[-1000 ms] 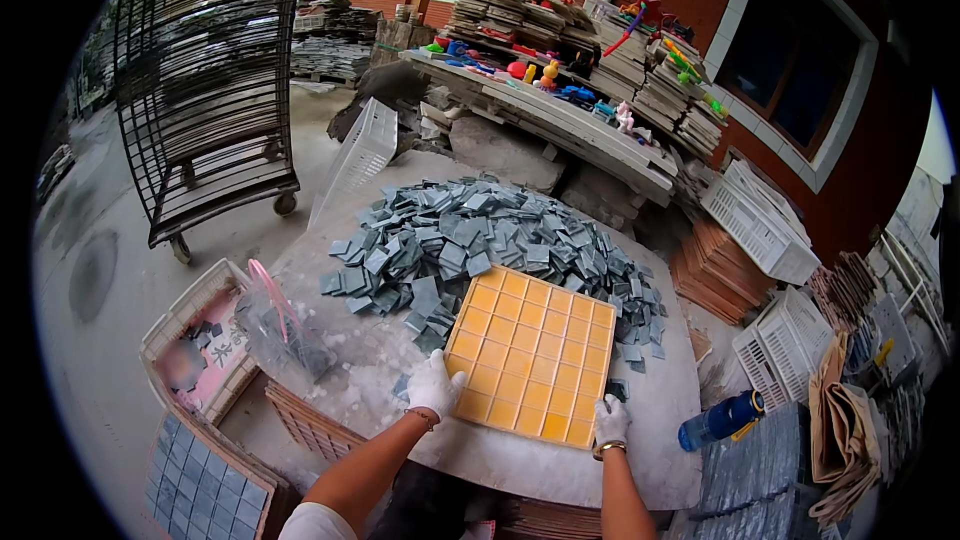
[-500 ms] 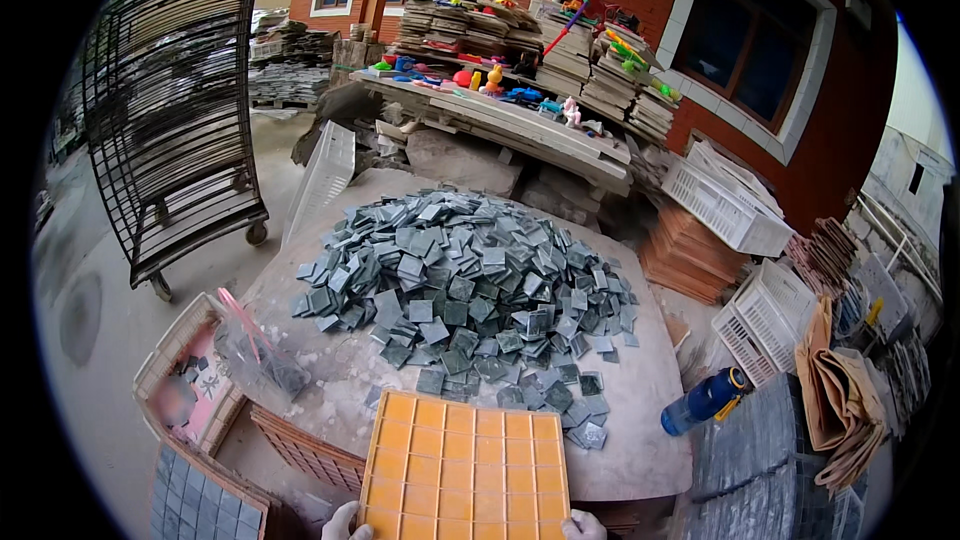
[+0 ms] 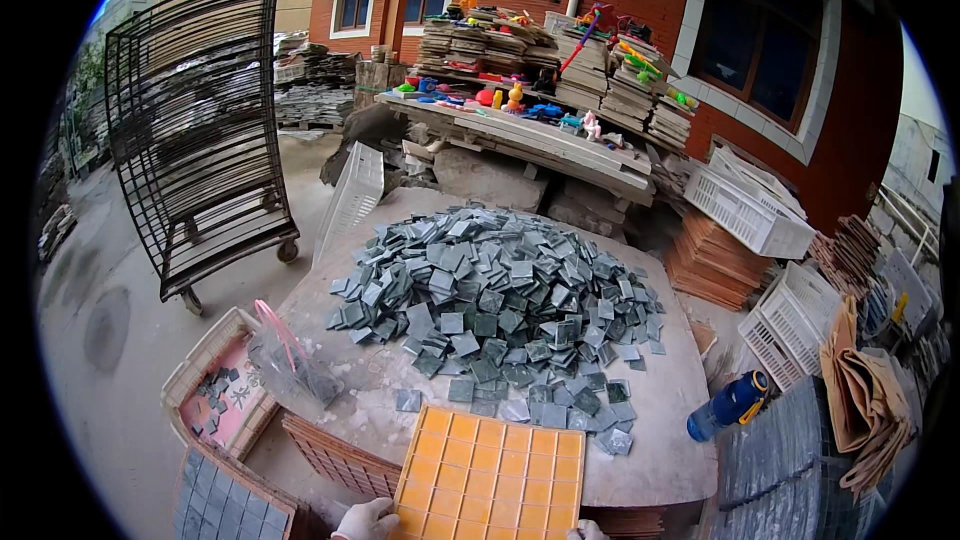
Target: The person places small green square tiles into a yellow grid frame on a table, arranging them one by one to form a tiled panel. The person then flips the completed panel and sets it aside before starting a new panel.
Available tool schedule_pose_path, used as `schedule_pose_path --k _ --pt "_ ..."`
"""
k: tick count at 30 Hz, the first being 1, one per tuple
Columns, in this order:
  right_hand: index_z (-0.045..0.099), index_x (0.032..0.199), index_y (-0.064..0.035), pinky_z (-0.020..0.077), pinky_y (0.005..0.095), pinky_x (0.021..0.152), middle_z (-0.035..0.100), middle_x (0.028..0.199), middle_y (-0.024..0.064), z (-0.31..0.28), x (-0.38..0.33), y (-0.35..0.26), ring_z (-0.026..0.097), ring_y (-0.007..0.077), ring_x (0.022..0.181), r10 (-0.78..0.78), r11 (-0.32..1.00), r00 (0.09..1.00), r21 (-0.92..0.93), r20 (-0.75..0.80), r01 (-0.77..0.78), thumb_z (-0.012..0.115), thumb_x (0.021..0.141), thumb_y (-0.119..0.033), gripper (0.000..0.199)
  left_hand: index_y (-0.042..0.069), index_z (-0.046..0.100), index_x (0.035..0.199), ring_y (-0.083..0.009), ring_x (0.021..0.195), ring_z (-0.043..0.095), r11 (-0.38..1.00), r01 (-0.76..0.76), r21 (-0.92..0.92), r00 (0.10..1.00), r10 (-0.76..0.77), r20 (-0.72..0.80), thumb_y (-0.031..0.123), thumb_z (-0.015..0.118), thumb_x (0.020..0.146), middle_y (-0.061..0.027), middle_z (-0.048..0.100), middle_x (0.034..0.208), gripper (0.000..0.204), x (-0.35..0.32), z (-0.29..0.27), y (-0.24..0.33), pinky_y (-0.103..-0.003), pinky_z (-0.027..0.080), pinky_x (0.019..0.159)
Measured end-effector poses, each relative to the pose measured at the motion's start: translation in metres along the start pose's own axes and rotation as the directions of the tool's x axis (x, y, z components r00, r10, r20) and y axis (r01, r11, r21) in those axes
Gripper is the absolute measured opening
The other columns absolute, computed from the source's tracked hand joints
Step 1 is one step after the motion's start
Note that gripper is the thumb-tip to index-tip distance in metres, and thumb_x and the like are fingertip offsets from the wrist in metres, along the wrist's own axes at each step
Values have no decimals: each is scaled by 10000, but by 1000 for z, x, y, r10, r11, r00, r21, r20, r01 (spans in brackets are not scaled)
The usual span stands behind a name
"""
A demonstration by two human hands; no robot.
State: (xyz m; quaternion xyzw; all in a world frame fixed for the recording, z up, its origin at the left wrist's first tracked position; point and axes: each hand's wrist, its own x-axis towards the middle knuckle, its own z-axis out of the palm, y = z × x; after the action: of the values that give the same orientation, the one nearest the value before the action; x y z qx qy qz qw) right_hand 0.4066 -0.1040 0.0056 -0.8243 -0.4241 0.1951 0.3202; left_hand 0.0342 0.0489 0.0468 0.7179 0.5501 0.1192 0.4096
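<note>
Pulled back toward the near edge since a second ago, when it lay up against the pile: orange grid tray (image 3: 490,475), now overhanging the near rim of the bench (image 3: 660,450). Long axis running near to far, tilted slightly right. Left hand (image 3: 366,520) gloved, clasping the near left corner; right hand (image 3: 586,532) barely showing at the near right corner, closure impossible to tell. Just beyond the far edge, the heap of grey-green tiles (image 3: 500,310). Farther right, blue bottle (image 3: 728,406).
</note>
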Motion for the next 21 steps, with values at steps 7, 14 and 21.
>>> schedule_pose_path --k 7,14,21 --pt "663 907 -75 502 457 728 654 885 197 -43 54 -43 625 370 828 114 849 937 -522 331 81 667 730 -436 402 16 476 1260 -385 1127 513 906 -222 360 769 390 -507 297 702 769 -217 517 1252 609 202 -78 7 -422 447 925" --pt "391 1298 65 438 424 923 498 1220 304 -2 32 -9 508 405 1120 176 803 974 -593 141 -59 729 712 -425 835 168 311 1434 -365 1310 350 862 109 494 843 183 -506 641 621 722 -140 352 1447 909 360 -171 39 -532 280 1046" --pt "427 1251 37 457 453 877 545 1142 301 -11 43 -41 545 412 1048 304 804 921 -585 243 -111 770 649 -406 822 165 651 1136 -309 1141 542 997 -66 25 777 67 -626 550 529 843 -150 535 1288 499 395 -154 21 -372 447 928"
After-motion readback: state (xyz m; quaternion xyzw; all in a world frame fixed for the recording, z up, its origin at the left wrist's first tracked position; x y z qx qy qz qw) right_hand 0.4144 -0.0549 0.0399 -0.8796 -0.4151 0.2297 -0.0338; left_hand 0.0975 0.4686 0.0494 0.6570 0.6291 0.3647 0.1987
